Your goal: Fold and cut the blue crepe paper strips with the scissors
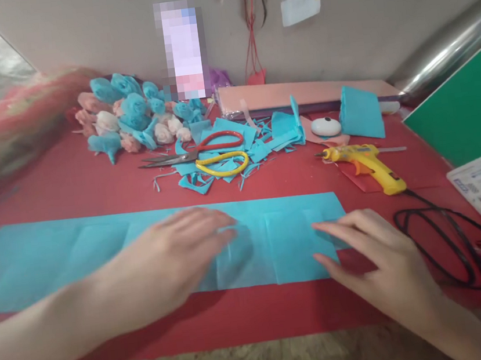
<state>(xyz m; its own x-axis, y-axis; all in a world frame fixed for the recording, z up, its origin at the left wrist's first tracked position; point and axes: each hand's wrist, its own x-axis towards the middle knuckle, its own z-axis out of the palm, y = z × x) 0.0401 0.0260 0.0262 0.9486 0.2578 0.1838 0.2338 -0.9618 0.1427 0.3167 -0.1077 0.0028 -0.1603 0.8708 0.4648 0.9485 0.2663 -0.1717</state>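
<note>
A long strip of blue crepe paper (250, 260) lies flat across the red work surface, with fold creases running over it. Above its middle is my left hand (179, 254), slightly blurred, fingers stretched to the right and nothing visible in them. My right hand (377, 262) is at the strip's right end, thumb and fingers spread apart, fingertips at or just over the paper. Whether either hand presses on the paper I cannot tell. Beyond the strip, scissors (202, 155) with one red and one yellow handle rest on blue paper scraps (197, 182).
Blue, pink and white paper flowers (133, 111) are heaped at the back left. A yellow glue gun (368, 167) lies at the right, its black cord (442, 254) looped beside my right hand. A folded blue paper piece (361, 112) and a white oval object (326, 127) sit behind it.
</note>
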